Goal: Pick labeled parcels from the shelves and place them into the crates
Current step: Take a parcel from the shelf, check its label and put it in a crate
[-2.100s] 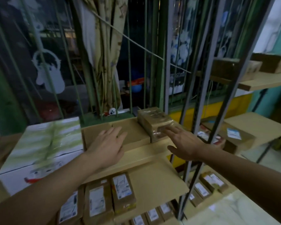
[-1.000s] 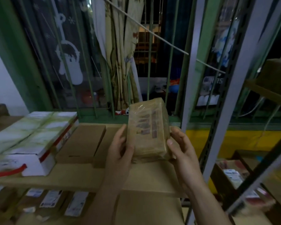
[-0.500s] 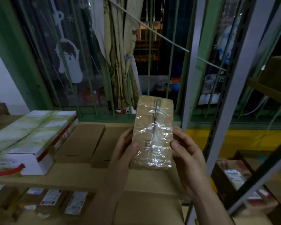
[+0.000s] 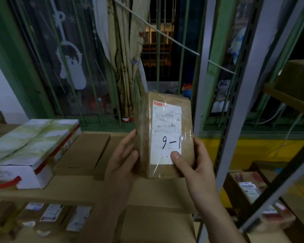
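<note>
The parcel (image 4: 165, 137) has turned, its label (image 4: 166, 123) now facing the camera. Wooden shelf (image 4: 74, 188) below the grip, barred window (image 4: 158, 50) beyond. Left hand (image 4: 123, 162) and right hand (image 4: 195, 165) clasp its sides, thumbs on front.

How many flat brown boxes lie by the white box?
2: left box beside the white box, right box partly behind the left hand. Others may be hidden.

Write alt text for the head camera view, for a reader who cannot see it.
A left hand and a right hand hold a plastic-wrapped brown parcel upright over a wooden shelf, its white label handwritten "9-1" facing the camera. A white-and-green box and flat cardboard boxes lie on the shelf to the left.
</note>
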### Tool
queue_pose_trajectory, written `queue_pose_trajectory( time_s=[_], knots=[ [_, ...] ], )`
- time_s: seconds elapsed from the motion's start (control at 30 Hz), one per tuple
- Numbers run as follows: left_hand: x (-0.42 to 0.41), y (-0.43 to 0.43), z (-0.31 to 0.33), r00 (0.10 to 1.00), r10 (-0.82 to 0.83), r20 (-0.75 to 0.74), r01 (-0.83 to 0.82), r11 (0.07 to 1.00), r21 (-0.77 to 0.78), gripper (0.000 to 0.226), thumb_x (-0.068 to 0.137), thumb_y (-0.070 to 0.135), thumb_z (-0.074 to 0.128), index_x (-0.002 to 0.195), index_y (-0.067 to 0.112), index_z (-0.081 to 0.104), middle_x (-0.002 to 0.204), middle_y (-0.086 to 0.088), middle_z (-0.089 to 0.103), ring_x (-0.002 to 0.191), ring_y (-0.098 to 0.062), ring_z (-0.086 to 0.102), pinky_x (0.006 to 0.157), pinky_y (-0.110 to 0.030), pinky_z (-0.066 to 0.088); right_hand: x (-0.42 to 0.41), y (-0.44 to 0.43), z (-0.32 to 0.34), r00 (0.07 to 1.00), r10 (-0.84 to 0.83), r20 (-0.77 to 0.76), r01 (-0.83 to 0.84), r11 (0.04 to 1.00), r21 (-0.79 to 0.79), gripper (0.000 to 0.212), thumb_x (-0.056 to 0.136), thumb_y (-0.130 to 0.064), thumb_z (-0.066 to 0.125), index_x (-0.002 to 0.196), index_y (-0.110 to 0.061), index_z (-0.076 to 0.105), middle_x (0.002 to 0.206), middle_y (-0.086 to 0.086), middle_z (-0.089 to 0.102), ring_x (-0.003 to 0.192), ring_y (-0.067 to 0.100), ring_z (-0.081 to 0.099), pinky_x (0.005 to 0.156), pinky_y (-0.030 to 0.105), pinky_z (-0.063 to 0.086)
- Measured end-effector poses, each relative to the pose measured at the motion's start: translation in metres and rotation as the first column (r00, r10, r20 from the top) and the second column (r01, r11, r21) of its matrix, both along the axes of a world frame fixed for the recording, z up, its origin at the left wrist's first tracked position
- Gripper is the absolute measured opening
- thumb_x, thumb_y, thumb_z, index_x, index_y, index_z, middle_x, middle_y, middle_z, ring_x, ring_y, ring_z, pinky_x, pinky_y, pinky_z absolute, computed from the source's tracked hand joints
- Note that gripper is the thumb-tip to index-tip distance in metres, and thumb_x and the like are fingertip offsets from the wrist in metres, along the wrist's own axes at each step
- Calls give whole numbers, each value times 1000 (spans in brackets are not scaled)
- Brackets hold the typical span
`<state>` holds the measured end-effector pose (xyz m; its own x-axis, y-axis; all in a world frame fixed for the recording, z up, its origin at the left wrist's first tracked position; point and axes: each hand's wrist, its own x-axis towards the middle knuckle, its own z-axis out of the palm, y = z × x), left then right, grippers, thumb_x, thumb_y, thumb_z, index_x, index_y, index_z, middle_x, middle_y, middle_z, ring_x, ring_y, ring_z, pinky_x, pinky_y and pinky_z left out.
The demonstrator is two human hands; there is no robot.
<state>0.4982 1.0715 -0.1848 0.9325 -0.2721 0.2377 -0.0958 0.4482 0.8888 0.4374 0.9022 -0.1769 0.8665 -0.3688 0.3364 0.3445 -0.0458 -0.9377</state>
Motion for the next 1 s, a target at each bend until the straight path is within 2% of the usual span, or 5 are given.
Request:
queue_pose_trajectory(
  time_s=[0.27,0.43,0.53,0.77,1.0],
  knots=[
    [-4,-5,1,995,90,-47,-86,992,90,50,96,33,64,144,23,54,138,-3,65,129,-26,60,111,-60,41,-3,-4,-7,999,-37,-14,36,998,-45,56,79,-42,73,129,-53,50,127,-31,60,117,1,61,96,41,56],
    [-6,-20,-1,996,88,-14,-79,951,298,18,102,27,57,113,41,63,102,31,73,97,9,68,86,-19,56,-4,-7,-10,989,11,-145,-42,975,-218,79,89,-50,65,152,-53,18,136,-46,42,129,-12,45,109,33,47],
    [14,-32,-5,978,83,-190,-21,951,309,18,102,25,58,114,29,70,112,2,77,105,-18,72,101,-46,54,2,-13,-15,970,-28,-240,-89,882,-462,94,95,-47,65,157,-48,-6,159,-30,17,146,-5,22,117,35,36],
    [39,-58,-25,946,104,-308,27,919,393,19,100,24,61,117,28,69,119,-1,73,111,-19,69,105,-45,51,22,-30,-21,908,-245,-341,-11,798,-603,46,104,-38,49,148,-37,37,156,-4,26,138,23,39,107,33,39],
    [38,-61,-23,979,87,-182,17,863,505,21,105,23,52,121,31,62,109,13,69,100,-1,66,94,-25,53,29,-34,-19,875,-310,-371,-1,766,-643,43,104,-40,48,147,-36,42,164,-1,15,149,29,28,116,41,35]
  ],
)
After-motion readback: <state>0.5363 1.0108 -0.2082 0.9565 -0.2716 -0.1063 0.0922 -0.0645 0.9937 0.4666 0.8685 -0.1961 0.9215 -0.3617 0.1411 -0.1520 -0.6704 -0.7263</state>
